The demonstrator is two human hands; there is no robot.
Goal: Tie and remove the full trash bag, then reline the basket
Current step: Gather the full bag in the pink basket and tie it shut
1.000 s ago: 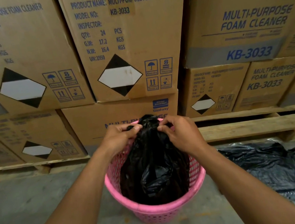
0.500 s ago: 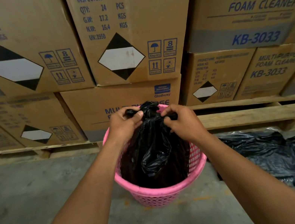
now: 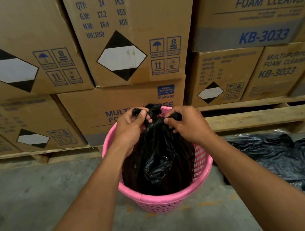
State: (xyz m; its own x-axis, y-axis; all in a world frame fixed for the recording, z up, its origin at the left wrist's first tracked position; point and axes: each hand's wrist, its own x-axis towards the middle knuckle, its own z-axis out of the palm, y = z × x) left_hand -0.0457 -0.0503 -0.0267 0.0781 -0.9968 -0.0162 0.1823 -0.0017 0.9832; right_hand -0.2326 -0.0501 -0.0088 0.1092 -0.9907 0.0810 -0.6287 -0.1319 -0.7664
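Observation:
A full black trash bag [image 3: 158, 161] stands inside a pink perforated basket [image 3: 168, 201] on the concrete floor. The bag's mouth is gathered into a bunch above the basket's far rim. My left hand [image 3: 129, 128] grips one twisted end of the bag's top. My right hand [image 3: 186, 122] pinches the other end, close beside the left. Both hands are above the basket. A flat pile of spare black bags [image 3: 275, 157] lies on the floor to the basket's right.
Stacked cardboard cartons [image 3: 133, 37] of foam cleaner fill the wall behind the basket. They rest on wooden pallets [image 3: 269, 115] whose edge runs just behind the basket. Grey concrete floor [image 3: 29, 198] spreads to the left and in front.
The view has tipped down and drawn closer to the basket. My hands have kept hold of the bag's top and pulled its two ends a little apart.

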